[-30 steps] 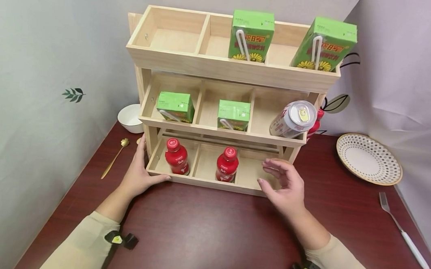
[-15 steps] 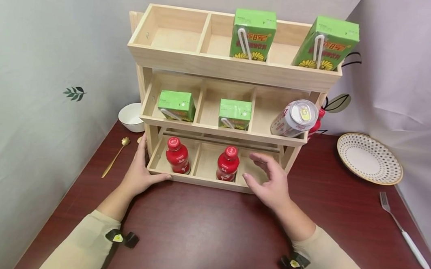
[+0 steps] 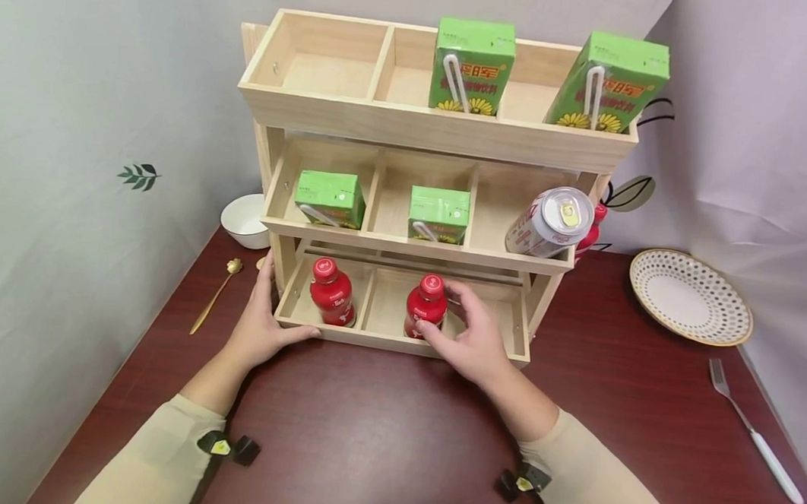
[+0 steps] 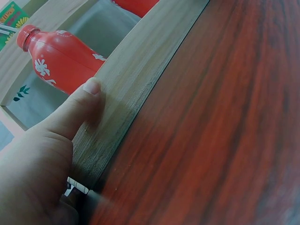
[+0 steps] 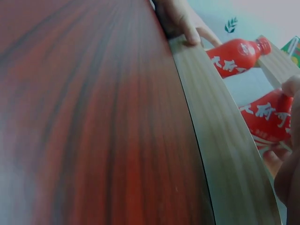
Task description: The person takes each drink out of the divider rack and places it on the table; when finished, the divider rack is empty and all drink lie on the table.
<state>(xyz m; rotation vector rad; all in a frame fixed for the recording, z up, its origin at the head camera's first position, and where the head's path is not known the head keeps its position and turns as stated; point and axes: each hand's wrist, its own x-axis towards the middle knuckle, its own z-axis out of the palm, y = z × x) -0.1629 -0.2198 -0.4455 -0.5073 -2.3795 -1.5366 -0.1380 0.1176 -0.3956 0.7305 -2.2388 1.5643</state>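
A three-tier wooden rack [image 3: 399,343] stands on the table. My left hand [image 3: 258,324] holds the lower left corner of the rack, its thumb on the front board and the fingers along the side. Close to that thumb, a red bottle [image 4: 63,58] stands in the bottom tier's left compartment. My right hand [image 3: 471,335] grips a second red bottle [image 5: 267,117] in the bottom middle compartment, thumb in front and fingers on its right side; some fingertips are hidden behind it. Both bottles stand in the tray.
Green drink cartons [image 3: 473,65] stand on the top and middle tiers. A can [image 3: 549,221] leans in the middle tier's right compartment. A bowl [image 3: 244,221] and gold spoon [image 3: 215,295] lie left, a plate [image 3: 689,297] and fork [image 3: 753,430] right. Another red bottle [image 3: 591,231] shows behind the rack.
My right hand has moved left from the bottom right compartment to the middle bottle and taken hold of it. The left hand has stayed on the rack's corner.
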